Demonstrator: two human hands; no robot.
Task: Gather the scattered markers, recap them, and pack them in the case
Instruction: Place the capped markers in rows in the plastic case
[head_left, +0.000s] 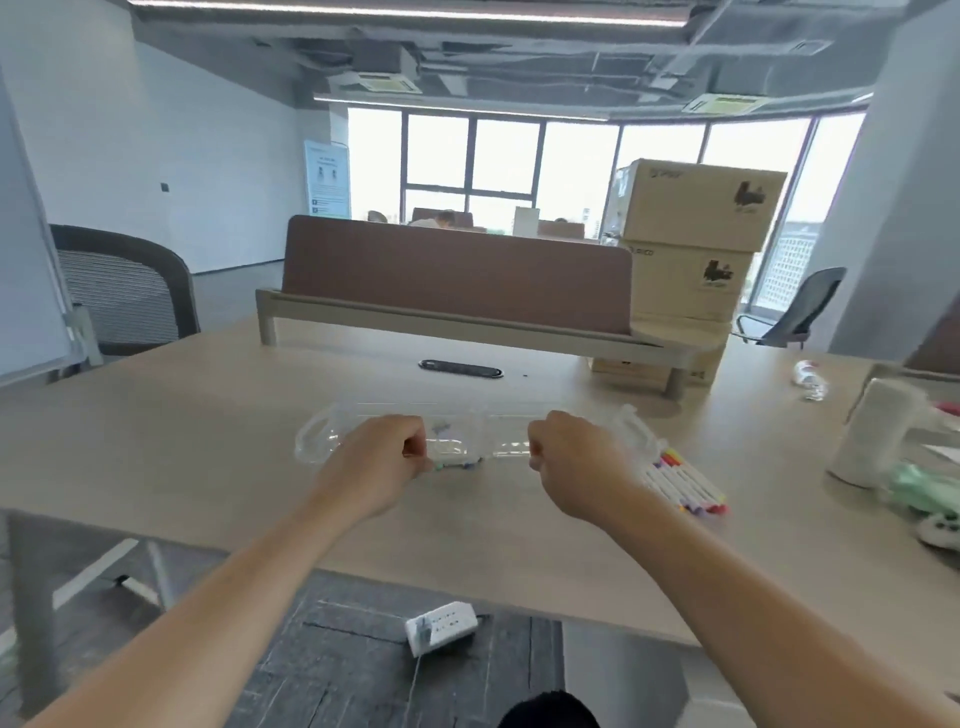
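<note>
Both arms reach forward; left hand (382, 451) and right hand (574, 457) side by side, fingers curled.

No legible text; only blurred print on cardboard boxes (701, 208); wall poster (327, 179) likewise

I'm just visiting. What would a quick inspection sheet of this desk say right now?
Surface: light wooden table with a black oval cable port.
Job's things: clear plastic case lying opened flat; white markers with coloured caps bunched by its right end.
Clutter: white paper roll; green plastic bag; stacked cardboard boxes.
Hands: left hand and right hand, fingers curled at the case's near edge; grip unclear.
Cables: white power strip with thin cord on the floor.
Surroundings: brown desk divider, mesh office chair, windows.
</note>
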